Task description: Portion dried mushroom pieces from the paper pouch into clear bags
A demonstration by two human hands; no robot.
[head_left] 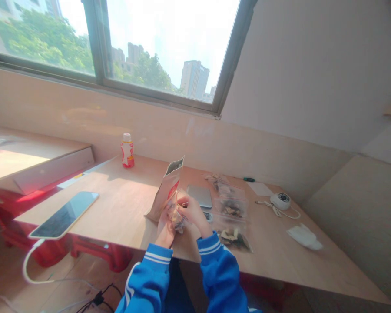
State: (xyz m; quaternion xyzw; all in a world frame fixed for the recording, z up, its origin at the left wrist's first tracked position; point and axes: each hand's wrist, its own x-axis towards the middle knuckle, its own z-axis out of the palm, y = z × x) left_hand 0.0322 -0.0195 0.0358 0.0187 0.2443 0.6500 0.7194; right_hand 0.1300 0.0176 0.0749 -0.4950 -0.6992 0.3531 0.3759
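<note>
A small clear bag [177,216] is held up above the table [117,204], between both hands, with dark dried pieces visible in its lower part. Its top edge is pinched by the right hand [190,211], which is nearly closed, its fingers curled inward. The left hand [164,232] is closed around the bag's lower side, though its grip is partly hidden.

A tan paper pouch [166,191] is stood just beside the left hand, tilted, with its mouth open and a red mark on its front; no words can be made out on it. A bottle [127,151] with a red-and-yellow label is placed farther back, its lettering too small to read. Two more clear bags [231,208] of dried pieces are laid to the right, beside a silver device [199,196]. A phone [64,215] is left at the table's near left, with a white cable [28,265] hanging from it. A white round device [280,201] and a crumpled tissue [304,237] are seen farther right. Blue sleeves [146,278] with white stripes are worn on both arms.
</note>
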